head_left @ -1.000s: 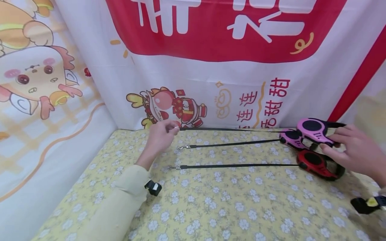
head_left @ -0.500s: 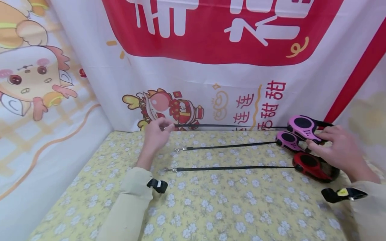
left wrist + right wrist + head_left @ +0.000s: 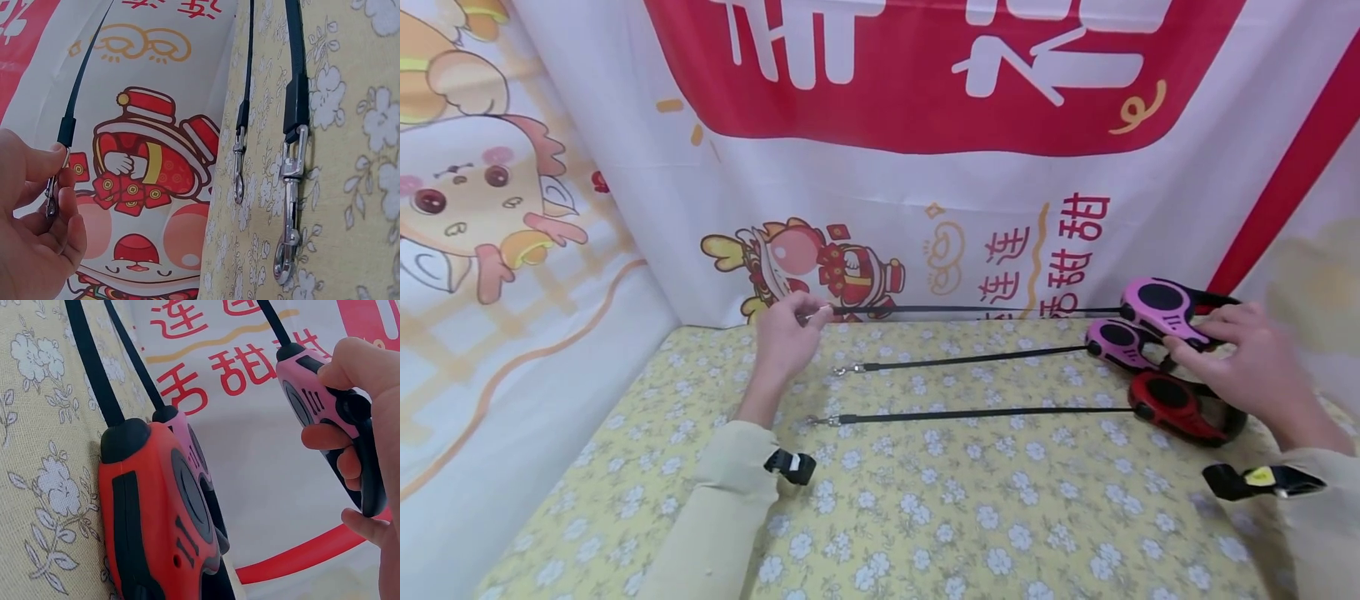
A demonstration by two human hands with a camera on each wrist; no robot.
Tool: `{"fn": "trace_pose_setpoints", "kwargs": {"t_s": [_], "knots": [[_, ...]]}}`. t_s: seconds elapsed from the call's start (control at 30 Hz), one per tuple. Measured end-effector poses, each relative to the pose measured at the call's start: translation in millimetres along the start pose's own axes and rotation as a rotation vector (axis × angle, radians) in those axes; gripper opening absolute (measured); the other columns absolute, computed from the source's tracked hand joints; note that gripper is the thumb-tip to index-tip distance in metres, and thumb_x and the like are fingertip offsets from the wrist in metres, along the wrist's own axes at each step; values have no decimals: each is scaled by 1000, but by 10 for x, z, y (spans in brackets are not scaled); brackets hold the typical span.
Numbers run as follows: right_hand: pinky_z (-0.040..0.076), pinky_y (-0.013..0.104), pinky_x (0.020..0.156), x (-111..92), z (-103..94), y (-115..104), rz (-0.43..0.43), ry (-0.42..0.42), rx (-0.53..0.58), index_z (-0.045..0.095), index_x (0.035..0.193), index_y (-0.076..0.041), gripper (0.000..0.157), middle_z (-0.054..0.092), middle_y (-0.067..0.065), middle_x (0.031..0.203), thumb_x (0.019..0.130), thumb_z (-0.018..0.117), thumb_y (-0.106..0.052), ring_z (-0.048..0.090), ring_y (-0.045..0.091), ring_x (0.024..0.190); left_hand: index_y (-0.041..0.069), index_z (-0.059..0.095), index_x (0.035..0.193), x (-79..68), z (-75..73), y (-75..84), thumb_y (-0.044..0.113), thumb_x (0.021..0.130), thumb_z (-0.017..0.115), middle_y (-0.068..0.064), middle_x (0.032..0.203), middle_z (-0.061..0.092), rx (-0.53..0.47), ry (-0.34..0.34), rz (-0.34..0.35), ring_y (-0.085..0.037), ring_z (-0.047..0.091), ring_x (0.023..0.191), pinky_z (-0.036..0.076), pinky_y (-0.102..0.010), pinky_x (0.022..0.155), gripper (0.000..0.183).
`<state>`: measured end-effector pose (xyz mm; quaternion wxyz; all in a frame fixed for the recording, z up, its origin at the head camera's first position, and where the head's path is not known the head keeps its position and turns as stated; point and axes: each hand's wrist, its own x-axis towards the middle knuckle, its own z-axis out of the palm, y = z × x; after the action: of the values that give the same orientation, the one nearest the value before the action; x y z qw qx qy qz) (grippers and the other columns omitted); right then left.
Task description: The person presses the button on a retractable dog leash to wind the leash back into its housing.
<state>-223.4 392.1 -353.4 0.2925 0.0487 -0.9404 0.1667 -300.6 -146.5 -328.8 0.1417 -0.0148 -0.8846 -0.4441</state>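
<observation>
A white banner (image 3: 887, 187) with red print is hanging behind the far edge of a table (image 3: 985, 492) covered in yellow floral cloth. A pink leash (image 3: 1159, 302) is stretching along that edge: the left hand (image 3: 788, 333) is pinching its metal clip (image 3: 51, 203) between thumb and fingers, and the right hand (image 3: 1247, 358) is gripping its handle (image 3: 373, 487), fingers curling around it. Because the hands are holding opposite ends, the black strap (image 3: 970, 310) is presumably being drawn taut. The right thumb is resting on the casing's upper side, though whether it is pressing a button is hard to tell. The held leash is pointing its clip left and its casing right, its long axis running left to right. A second pink leash (image 3: 1114, 340) and, nearer, a red leash (image 3: 1165, 398) are lying with the same heading, probably spaced so that their straps aren't crossing. The held casing appears to be hanging above the table, apart from the other pink one.
</observation>
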Motion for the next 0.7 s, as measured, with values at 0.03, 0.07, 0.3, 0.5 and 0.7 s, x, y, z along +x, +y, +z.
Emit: {"fn": "trace_pose_setpoints", "kwargs": {"t_s": [0.03,0.07,0.3,0.5,0.7], "knots": [[41,69,84,4,-3,0,2,6,-3,70,107,22,50,60,43,115,87,79,-23,46,54,114,14,73,116,0,4,1,28,106,67,-7,116,74,-1,-1,-1,-28,67,106,57,-44,91,19],[41,67,82,8,-6,0,1,13,-8,70,106,22,49,61,43,115,87,79,-22,46,54,114,14,73,116,-1,7,4,28,106,67,-7,117,74,-5,0,-1,-28,68,107,57,-45,92,19],[40,65,81,25,0,-32,20,27,1,71,107,21,51,61,42,114,88,79,-25,45,53,115,13,72,118,-20,17,12,27,105,67,-8,123,74,-29,14,2,-29,68,116,57,-48,101,19],[39,60,81,32,16,-57,-23,66,-13,72,105,20,52,64,40,110,90,77,-30,48,50,109,11,71,117,-25,35,28,25,105,67,-10,122,74,-36,-1,34,-30,68,119,56,-49,105,19],[36,53,79,38,41,-82,-37,69,22,74,104,18,50,65,38,107,89,78,-29,48,47,104,11,72,116,-31,39,32,26,105,67,-8,120,74,-40,16,31,-29,68,117,56,-48,104,19]]}}
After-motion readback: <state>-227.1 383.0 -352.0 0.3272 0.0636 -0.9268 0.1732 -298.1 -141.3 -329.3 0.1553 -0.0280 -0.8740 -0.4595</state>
